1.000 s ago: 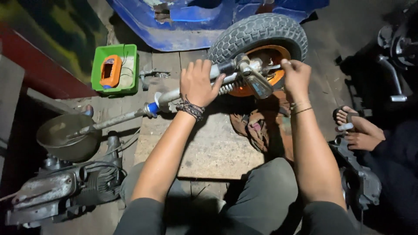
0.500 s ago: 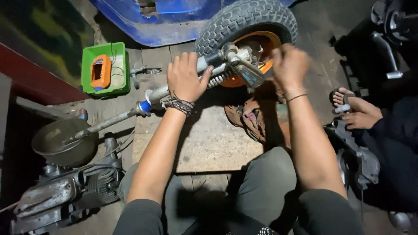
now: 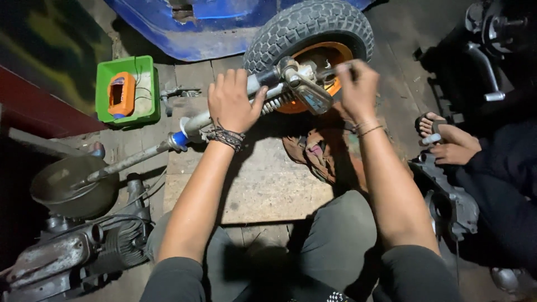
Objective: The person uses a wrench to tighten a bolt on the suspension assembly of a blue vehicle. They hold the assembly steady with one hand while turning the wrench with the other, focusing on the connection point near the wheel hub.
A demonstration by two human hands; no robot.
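Both hands rest on a grey metal fork (image 3: pixel 235 114) that lies slanted across the floor in front of the person's knees. Left hand (image 3: pixel 232 100) lies palm down over the fork's tube, fingers curled round it in a loose grip, with dark braided bands at the wrist. Right hand (image 3: pixel 358 89) is at the wheel end of the fork, fingertips drawn together and pinching a small part by the hub; what that part is cannot be told.

Just beyond the right hand stands a small wheel (image 3: pixel 310 33) with a knobbly black tyre and an orange rim, fixed to the fork's end beside a coil spring (image 3: pixel 279 102). Past the wheel lies a blue body panel (image 3: pixel 184 28). Below the left wrist the tube runs on past a blue collar (image 3: pixel 179 138) to a thin rod.

Beyond the left hand and to its left sits a green tray (image 3: pixel 103 112) holding an orange meter (image 3: pixel 120 94). Nearer the person on that side lies a dusty engine (image 3: pixel 72 246) with a round cover. Under the forearms is a worn wooden board (image 3: pixel 263 184), and a brown rag (image 3: pixel 313 154) lies below the right wrist. To the right of the right hand, another person's sandalled foot (image 3: pixel 444 137) rests on the floor.
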